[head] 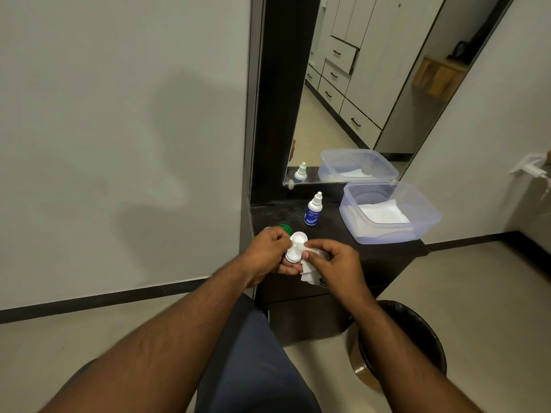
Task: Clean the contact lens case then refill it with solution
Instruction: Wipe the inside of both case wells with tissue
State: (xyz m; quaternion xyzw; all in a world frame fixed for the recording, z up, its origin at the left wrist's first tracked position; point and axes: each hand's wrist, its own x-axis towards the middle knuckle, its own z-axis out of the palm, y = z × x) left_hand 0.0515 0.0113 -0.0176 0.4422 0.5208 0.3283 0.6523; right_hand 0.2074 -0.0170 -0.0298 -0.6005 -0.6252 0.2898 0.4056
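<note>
My left hand (272, 253) grips a white two-well contact lens case (295, 247) over the near left corner of a dark counter (334, 231). My right hand (334, 260) pinches a white tissue (310, 271) against the case's middle. Both wells face up with their caps off. A green cap (285, 228) lies on the counter just behind my left hand. A small blue-and-white solution bottle (313, 210) stands upright further back, closed with its white nozzle cap.
A clear plastic tub (429, 219) holding white tissue paper sits on the counter's right side. A mirror (357, 99) leans behind the counter. A black-lined waste bin (417, 332) stands on the floor at lower right. My knee is under the hands.
</note>
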